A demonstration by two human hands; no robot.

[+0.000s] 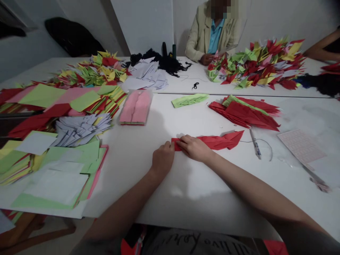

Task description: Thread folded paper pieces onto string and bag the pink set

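Observation:
A small folded red paper (175, 146) lies flat on the white table in front of me. My left hand (163, 156) is closed, its fingertips pinching the paper's left end. Bent fingers of my right hand (193, 147) press on the same paper from the right and hide part of it. Just beyond that hand stretches a row of overlapping folded red papers (221, 141). Farther back are a green folded strip (190, 100) and a larger stack of red folded papers (247, 112).
Coloured paper sheets (50, 180) and folded pieces cover the left side. A pink paper bundle (135, 107) sits nearer the middle. At right lie a pen (255, 143) and a printed sheet (301, 147). Across the table, a person (202, 35) handles paper beside a colourful heap (257, 63).

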